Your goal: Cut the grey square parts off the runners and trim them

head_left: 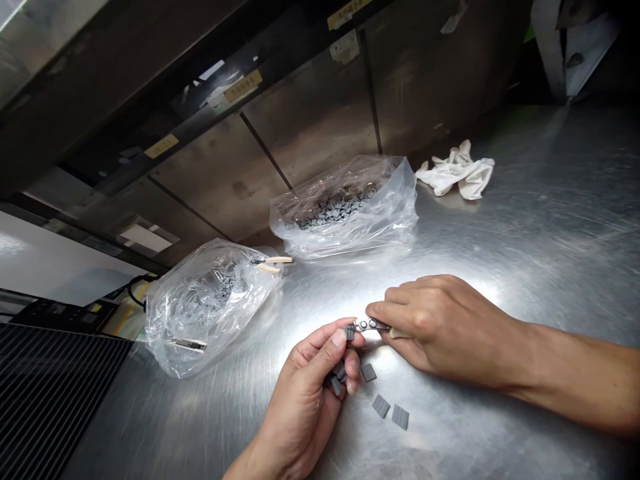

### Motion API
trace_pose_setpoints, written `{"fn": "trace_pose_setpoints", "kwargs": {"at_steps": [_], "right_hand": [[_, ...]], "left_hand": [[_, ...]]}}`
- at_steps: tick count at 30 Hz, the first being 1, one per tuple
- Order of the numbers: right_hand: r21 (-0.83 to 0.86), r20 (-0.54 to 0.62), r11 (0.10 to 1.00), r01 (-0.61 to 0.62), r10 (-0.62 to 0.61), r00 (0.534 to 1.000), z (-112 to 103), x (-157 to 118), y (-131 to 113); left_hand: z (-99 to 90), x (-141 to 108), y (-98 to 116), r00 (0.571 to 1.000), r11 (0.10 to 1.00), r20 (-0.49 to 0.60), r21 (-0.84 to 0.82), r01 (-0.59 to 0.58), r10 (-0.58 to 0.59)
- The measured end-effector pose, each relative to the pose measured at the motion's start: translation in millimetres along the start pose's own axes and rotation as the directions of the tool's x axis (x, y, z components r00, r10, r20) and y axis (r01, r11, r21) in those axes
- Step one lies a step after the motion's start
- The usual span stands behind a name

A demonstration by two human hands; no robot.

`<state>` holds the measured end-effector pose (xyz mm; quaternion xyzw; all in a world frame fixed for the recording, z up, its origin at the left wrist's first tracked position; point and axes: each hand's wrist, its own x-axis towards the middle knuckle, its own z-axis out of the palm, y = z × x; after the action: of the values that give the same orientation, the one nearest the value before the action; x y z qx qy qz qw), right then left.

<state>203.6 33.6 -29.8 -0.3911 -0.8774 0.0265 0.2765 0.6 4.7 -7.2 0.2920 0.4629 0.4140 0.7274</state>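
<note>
My left hand [313, 393] is closed around several small grey ridged pieces. One grey piece [349, 332] is pinched between its thumb and forefinger, while others sit in the curled fingers below. In my right hand [440, 327] is a pair of nippers [367, 324] with a cream handle, most of which the fingers hide. The metal jaws point left and meet the edge of the pinched piece; whether they touch it I cannot tell. On the metal table [530, 267] just right of my left hand lie loose grey ridged pieces [381, 405], flat and apart.
A clear plastic bag [350, 233] of grey pieces stands at the back. Left of it, another clear bag [215, 333] bears cream-handled pliers [273, 263] and a small metal-and-black tool [188, 344]. White gloves [460, 172] lie at the back right. A metal panel [320, 113] rises behind.
</note>
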Motion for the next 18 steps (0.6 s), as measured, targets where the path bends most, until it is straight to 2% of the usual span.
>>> {"fn": "trace_pose_setpoints", "kwargs": {"at_steps": [8,13,15,18], "right_hand": [[0.002,-0.003,1.0,-0.015,0.015,1.0,-2,1,-2],[0.001,-0.059,0.996,-0.088,0.088,0.994,-8,5,8],[0.081,-0.058,0.99,-0.118,0.123,0.991,-10,7,10],[0.321,0.056,0.941,-0.105,0.092,0.994,-12,7,4]], "left_hand": [[-1.1,1,1,1.0,1.0,0.0,0.008,-0.009,0.009],[-2.0,0,0,1.0,1.0,-0.028,0.007,0.006,-0.006],[-2.1,0,1,0.999,1.0,-0.05,-0.009,-0.003,0.002],[-2.7,3,5,0.995,0.999,-0.094,-0.036,-0.04,0.036]]}}
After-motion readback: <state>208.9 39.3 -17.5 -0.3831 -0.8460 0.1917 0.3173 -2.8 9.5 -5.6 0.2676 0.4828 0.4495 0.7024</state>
